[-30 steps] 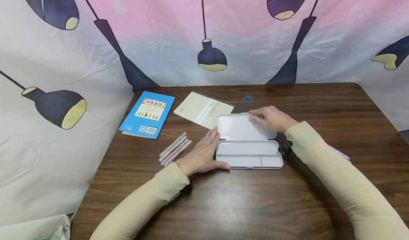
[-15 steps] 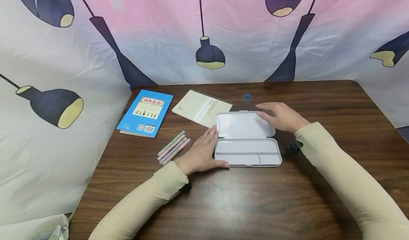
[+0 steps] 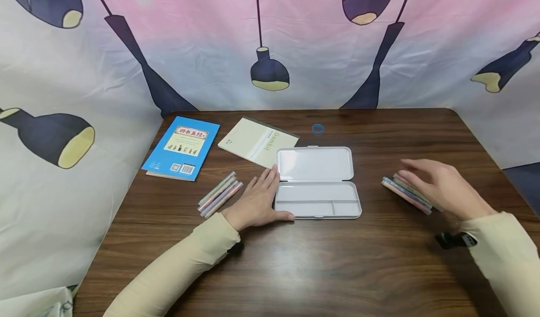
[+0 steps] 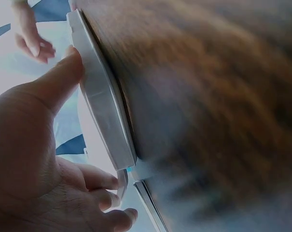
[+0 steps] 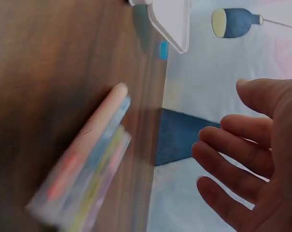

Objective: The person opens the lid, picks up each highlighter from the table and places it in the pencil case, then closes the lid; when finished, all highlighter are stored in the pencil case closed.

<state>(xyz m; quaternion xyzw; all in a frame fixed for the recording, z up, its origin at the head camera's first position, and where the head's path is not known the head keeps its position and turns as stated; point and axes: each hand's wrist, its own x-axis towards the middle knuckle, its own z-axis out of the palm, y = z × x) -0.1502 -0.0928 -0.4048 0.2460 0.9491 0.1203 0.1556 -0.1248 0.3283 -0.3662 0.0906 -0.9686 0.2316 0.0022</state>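
Note:
A white pencil case [image 3: 314, 191] lies with its lid up on the dark wooden table, its compartments holding nothing. My left hand [image 3: 255, 202] rests against the case's left side, thumb along the front edge and fingers spread at the hinge; the left wrist view shows the thumb touching the case wall [image 4: 104, 106]. Over at the right, my right hand [image 3: 443, 185] hovers above a bundle of pens [image 3: 407, 195]. In the right wrist view its fingers are loosely bent and apart from the pens [image 5: 85, 164], with nothing held.
Another bundle of pens [image 3: 219, 195] lies left of the left hand. Behind it are a blue book [image 3: 183, 148] and a cream notebook [image 3: 257, 143], whose corner lies close to the case lid. A blue ring [image 3: 318, 128] sits near the back edge of the table.
My right hand has left the raised lid and moved right and nearer, over the right pen bundle. The lid stays open, and the left hand keeps its place on the case.

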